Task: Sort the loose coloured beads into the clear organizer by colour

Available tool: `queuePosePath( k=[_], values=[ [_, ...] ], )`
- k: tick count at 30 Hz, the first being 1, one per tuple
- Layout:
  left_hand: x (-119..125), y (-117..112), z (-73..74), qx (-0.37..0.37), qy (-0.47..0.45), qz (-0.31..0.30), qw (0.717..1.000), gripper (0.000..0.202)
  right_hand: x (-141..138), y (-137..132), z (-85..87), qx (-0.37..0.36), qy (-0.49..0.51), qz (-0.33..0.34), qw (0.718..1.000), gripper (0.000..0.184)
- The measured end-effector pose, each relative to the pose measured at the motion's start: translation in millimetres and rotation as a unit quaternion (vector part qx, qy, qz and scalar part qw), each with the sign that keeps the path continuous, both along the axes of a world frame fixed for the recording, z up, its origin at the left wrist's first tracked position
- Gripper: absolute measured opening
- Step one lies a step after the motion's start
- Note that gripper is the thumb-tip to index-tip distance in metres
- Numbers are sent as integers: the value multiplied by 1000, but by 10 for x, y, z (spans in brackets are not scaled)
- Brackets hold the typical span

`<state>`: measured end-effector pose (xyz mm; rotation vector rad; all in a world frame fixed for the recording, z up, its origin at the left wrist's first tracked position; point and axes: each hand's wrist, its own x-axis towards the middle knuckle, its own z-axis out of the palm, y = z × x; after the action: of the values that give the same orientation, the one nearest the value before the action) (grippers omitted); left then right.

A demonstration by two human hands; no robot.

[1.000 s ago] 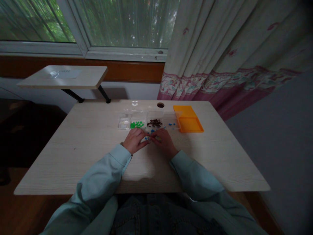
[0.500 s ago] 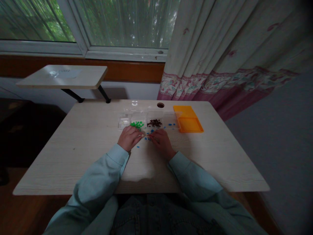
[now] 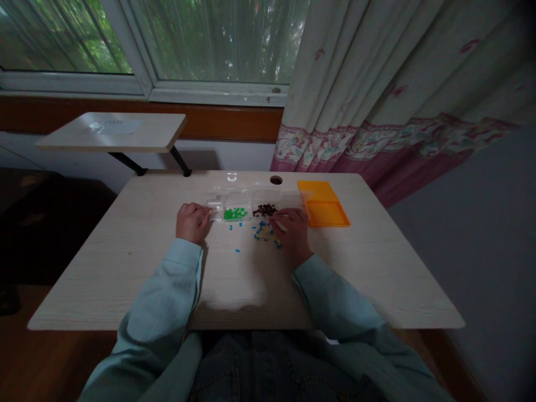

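My left hand (image 3: 192,223) is at the left end of a clear plastic compartment box (image 3: 215,214), thumb and fingertips pinched together at its edge. Whatever is in that pinch is too small to make out. My right hand (image 3: 293,231) hovers at the box's front right, fingers closed together, partly covering the right compartment; what they hold cannot be seen clearly. Below its fingertips lies a loose heap of small blue and yellow pieces (image 3: 263,230). Small green pieces (image 3: 236,214) fill one compartment, and dark brown pieces (image 3: 265,210) lie in another.
An open orange case (image 3: 328,213) lies right of the box. A few stray blue pieces (image 3: 237,250) are on the wooden table (image 3: 138,268). Behind are a round hole (image 3: 276,180) in the tabletop, a raised shelf (image 3: 146,134) at left, a window and a curtain (image 3: 335,111).
My left hand has moved left, from the loose pieces to the box's left end. My right hand has shifted slightly right and away, uncovering more of the blue and yellow heap.
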<state>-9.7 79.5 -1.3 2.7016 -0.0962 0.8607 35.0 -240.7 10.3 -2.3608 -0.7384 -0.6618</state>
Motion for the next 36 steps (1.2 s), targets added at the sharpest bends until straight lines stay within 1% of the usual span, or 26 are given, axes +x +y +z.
queuePosePath(
  k=[2, 5, 7, 10, 13, 16, 18, 20, 24, 30, 33, 36],
  values=[
    [11, 10, -24, 11, 14, 1, 1000, 28, 166, -178, 10, 20, -23, -62, 998, 14],
    [6, 20, -27, 16, 19, 7, 1000, 29, 371, -406, -14, 13, -38, -128, 991, 17],
    [-2, 20, -18, 12, 15, 7, 1000, 30, 444, -494, -41, 4, -32, -146, 989, 18],
    [-15, -7, 1, 7, 10, -10, 1000, 29, 456, -518, -71, -1, -21, -147, 989, 19],
    [-30, -68, 23, 7, 17, -64, 998, 27, 393, -453, -85, -3, -10, -117, 993, 20],
    [-45, -135, 35, 14, 42, -135, 990, 25, 308, -363, -95, -5, -9, -76, 997, 19],
    [-51, -171, 35, 21, 61, -167, 984, 25, 256, -307, -99, -5, -13, -47, 999, 19],
    [-53, -203, 31, 29, 80, -179, 980, 26, 209, -254, -98, -9, -11, -15, 1000, 18],
    [-51, -271, 30, 43, 104, -184, 977, 27, 128, -157, -91, -31, 3, 40, 999, 18],
    [-53, -407, 21, 47, 106, -190, 975, 25, 37, -50, -88, -46, 8, 85, 995, 17],
    [-64, -543, 4, 40, 103, -214, 971, 26, 7, -19, -73, -77, 21, 131, 988, 16],
    [-78, -739, -7, 28, 106, -251, 962, 27, -20, 4, -63, -106, 32, 175, 978, 14]
  ],
)
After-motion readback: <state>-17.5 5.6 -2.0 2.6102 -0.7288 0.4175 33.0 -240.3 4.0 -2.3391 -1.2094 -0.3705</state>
